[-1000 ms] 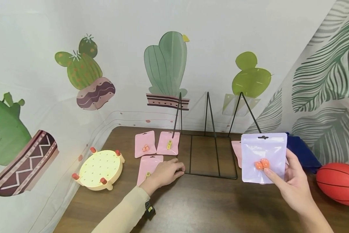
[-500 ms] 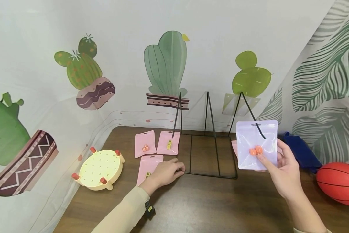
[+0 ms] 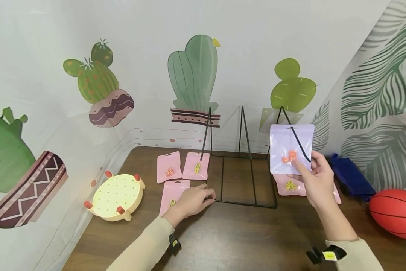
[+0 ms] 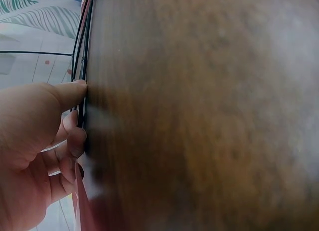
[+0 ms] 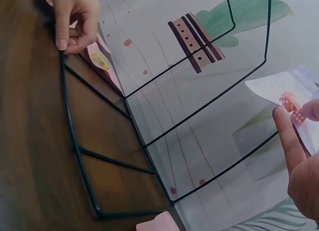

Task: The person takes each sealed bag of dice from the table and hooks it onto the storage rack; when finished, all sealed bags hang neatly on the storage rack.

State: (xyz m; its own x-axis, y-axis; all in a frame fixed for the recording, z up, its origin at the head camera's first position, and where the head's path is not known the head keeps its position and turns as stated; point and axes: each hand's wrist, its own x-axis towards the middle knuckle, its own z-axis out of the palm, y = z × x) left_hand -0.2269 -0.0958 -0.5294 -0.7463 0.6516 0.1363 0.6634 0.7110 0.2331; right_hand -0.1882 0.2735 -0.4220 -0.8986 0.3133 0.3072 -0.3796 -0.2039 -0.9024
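A black wire rack (image 3: 247, 204) with three slanting arms stands on the table. My left hand (image 3: 195, 200) rests low at its front left corner; the left wrist view shows thumb and fingertips pinching the wire (image 4: 85, 52). With thumb and fingers my right hand (image 3: 319, 184) grips a lilac zip bag (image 3: 278, 145) holding orange dice. The rack's right arm (image 3: 300, 144) runs through the bag's top hole, and its tip sticks out in front. In the right wrist view the lilac bag (image 5: 266, 88) is partly cut off at the edge.
Several pink bags with dice lie left of the rack, one pink bag (image 3: 168, 160) at the back. Another pink bag (image 3: 301, 190) lies below my right hand. A yellow pegged disc (image 3: 118, 197) stands left; a blue pouch (image 3: 352, 177) and a red ball (image 3: 394, 212) are right.
The lilac bag has moved left and up with my right hand, going from in front of the right arm to farther back along it. My left hand stays put.
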